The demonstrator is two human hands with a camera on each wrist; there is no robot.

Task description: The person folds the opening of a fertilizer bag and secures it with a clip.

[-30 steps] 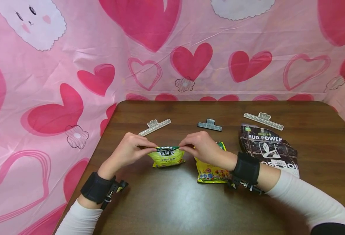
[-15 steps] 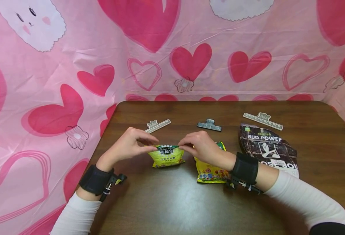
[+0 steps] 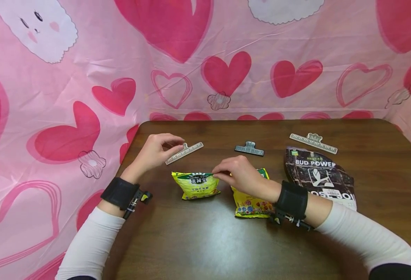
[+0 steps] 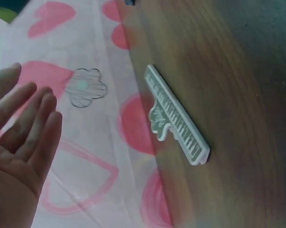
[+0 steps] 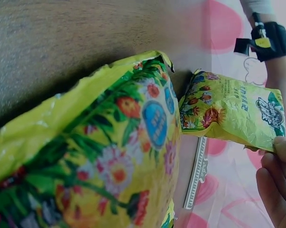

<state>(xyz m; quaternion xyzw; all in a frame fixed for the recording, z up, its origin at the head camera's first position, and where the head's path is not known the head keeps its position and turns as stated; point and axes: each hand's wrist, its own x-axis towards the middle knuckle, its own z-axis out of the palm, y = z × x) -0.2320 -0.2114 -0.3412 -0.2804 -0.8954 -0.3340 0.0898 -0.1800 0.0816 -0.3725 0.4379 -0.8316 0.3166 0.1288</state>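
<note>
My right hand (image 3: 238, 173) pinches the upper right corner of a small yellow bag (image 3: 197, 186) with a green top edge and Chinese lettering. That bag stands upright on the table, and its pinched corner also shows in the right wrist view, between thumb and fingers (image 5: 278, 178). My left hand (image 3: 160, 151) is off the bag, held by a white clip (image 3: 188, 152) with a piano-key pattern. In the left wrist view the clip (image 4: 177, 116) lies on the table, apart from the loosely extended fingers (image 4: 38, 123); nothing is in that hand.
A second yellow bag with flowers (image 3: 251, 204) lies partly under my right wrist. To the right is a dark "BUD POWER" bag (image 3: 319, 175). A dark clip (image 3: 249, 149) and another white clip (image 3: 314, 142) lie further back. Heart-printed cloth (image 3: 226, 35) borders the brown table (image 3: 205, 241).
My left hand has let go of the yellow bag's left corner and moved up and away to the white clip. The right hand keeps its pinch in the same place.
</note>
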